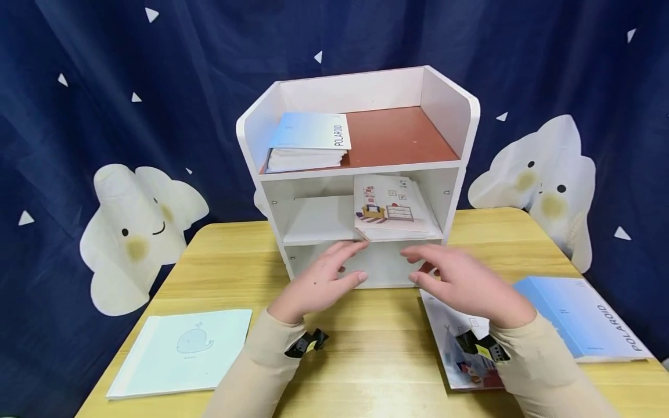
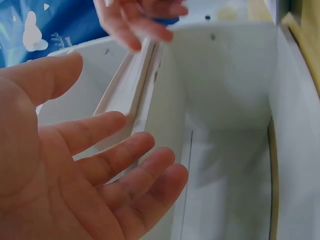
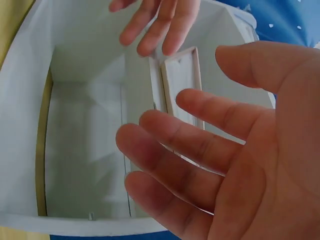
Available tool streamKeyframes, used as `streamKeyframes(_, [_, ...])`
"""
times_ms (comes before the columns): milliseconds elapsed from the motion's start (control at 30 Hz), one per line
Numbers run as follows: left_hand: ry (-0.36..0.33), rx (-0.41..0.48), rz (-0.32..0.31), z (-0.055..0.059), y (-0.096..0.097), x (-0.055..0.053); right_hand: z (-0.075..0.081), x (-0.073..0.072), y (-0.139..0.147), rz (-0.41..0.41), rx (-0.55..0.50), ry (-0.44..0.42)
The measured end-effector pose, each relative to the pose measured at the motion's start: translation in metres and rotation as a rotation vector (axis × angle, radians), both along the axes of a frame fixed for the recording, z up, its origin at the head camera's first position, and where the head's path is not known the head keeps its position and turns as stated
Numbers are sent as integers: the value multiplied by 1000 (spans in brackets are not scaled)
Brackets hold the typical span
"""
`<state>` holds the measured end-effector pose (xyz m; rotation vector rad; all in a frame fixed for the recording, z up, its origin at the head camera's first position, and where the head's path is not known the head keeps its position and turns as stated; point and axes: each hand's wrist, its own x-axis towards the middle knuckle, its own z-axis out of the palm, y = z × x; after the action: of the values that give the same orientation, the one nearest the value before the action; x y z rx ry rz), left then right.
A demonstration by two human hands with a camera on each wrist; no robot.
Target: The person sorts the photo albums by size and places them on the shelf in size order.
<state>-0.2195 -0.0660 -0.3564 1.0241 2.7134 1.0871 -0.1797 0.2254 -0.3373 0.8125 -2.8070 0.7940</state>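
Both hands hover before a small white shelf unit (image 1: pixel 441 98), apart from each other and holding nothing. My left hand (image 1: pixel 320 283) is at the height of the middle shelf's front edge, its fingers relaxed and slightly bent. Facing it on the right, my right hand (image 1: pixel 462 285) has its fingers spread in much the same way. Just above and between them, a small stack of picture books (image 1: pixel 394 206) lies on the right part of the middle shelf, a sofa and a chest of drawers on its cover. In the left wrist view the left palm (image 2: pixel 65 195) shows bare.
A blue-white POLAROID binder (image 1: pixel 308 130) lies on the red-brown top shelf, at left. Another POLAROID binder (image 1: pixel 580 316) lies on the table at right. Partly under the right forearm is an illustrated book (image 1: pixel 446 337). A pale whale-cover book (image 1: pixel 209 363) lies at left.
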Motion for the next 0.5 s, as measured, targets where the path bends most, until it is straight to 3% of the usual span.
streamKeyframes(100, [21,-55,43,1,-16,5,-4,1,-5,23,-6,-29])
streamKeyframes(267, [110,-233,84,0,-50,10,-8,3,-8,30,-10,-96])
streamKeyframes(367, [133,-322,111,0,-79,14,-10,4,-9,39,-17,-119])
streamKeyframes(500, [165,-460,197,-2,-124,19,-13,4,-10,41,-22,-127])
